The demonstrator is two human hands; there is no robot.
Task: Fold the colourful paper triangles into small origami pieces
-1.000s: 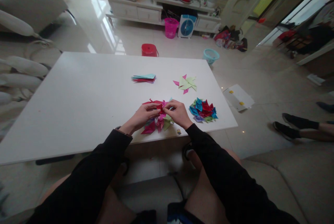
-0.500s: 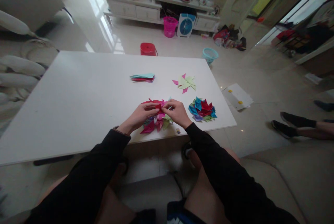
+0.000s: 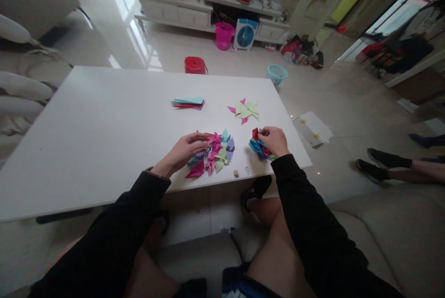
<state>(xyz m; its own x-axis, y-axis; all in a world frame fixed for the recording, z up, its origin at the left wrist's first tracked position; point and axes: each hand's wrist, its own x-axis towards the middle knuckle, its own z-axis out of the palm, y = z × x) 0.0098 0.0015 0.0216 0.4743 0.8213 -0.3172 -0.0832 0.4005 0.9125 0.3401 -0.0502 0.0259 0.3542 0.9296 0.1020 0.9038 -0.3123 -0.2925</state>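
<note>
A pile of folded paper cranes point(image 3: 220, 152) in pink, green, purple and light blue lies near the table's front edge. My left hand point(image 3: 189, 147) is at the pile's left side, fingers stretched out and slightly apart, with nothing held that I can see. Over the second pile of folded paper pieces point(image 3: 257, 149), blue, red and purple, my right hand point(image 3: 276, 140) pinches a red folded paper crane point(image 3: 255, 133) between thumb and fingers. The right hand covers much of that second pile.
On the white table point(image 3: 114, 126) lie a stack of folded paper strips point(image 3: 188, 103) and several green and pink paper pieces point(image 3: 246, 110). Small stickers point(image 3: 236, 174) sit by the front edge. A red bin point(image 3: 194, 65) and blue basket point(image 3: 277, 73) stand beyond the far edge.
My right hand has moved right, from the multicoloured crane pile to the blue and red pile, and now pinches a red piece there. My left hand has let go and opened beside the first pile.
</note>
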